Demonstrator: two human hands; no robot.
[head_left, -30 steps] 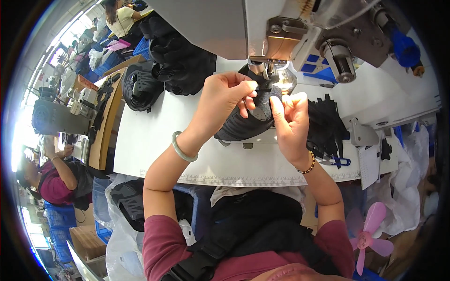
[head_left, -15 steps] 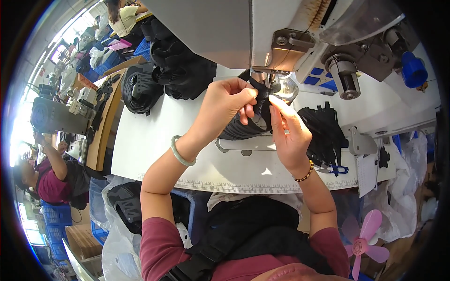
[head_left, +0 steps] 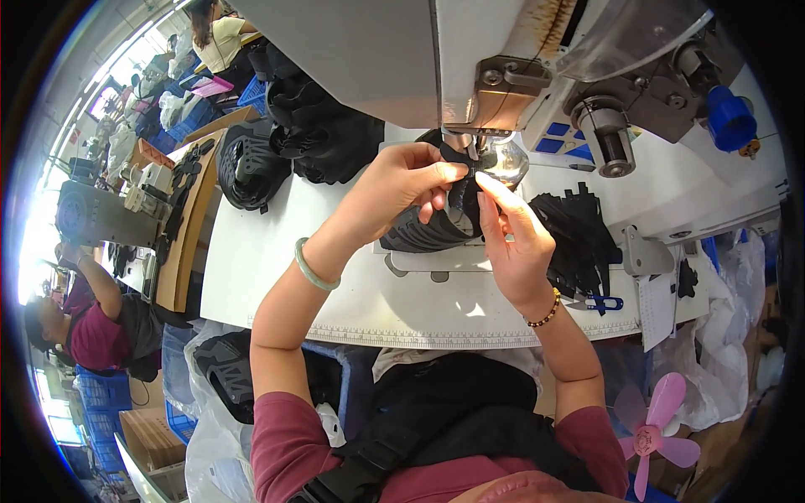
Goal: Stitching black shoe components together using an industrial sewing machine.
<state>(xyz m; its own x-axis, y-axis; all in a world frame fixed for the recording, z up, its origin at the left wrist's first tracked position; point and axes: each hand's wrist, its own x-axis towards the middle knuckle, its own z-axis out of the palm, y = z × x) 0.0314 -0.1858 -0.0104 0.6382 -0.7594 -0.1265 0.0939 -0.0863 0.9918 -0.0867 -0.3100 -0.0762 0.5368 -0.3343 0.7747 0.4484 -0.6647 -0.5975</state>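
My left hand (head_left: 408, 189) pinches the top edge of a black shoe upper (head_left: 426, 234) between thumb and fingers, just under the presser foot of a sewing machine (head_left: 475, 144). Close on the other side, my right hand (head_left: 518, 245) has its index finger and thumb at the same black edge, by a small dark strip that lies under the needle area. The upper's ribbed side rests low over the machine bed, partly hidden by my left hand. Exactly how the right fingertips grip the fabric is hard to see.
Black straps (head_left: 577, 239) lie right of the upper, near a blue clip (head_left: 604, 303). Stacked black uppers (head_left: 317, 126) stand at the left of the white table (head_left: 277, 277). A pink fan (head_left: 647, 439) is at lower right. Another person (head_left: 96, 327) works at far left.
My left hand has shifted slightly, its forearm swinging a little left, while the shoe upper has moved slightly left. The right hand stays nearly in place at the fabric edge.
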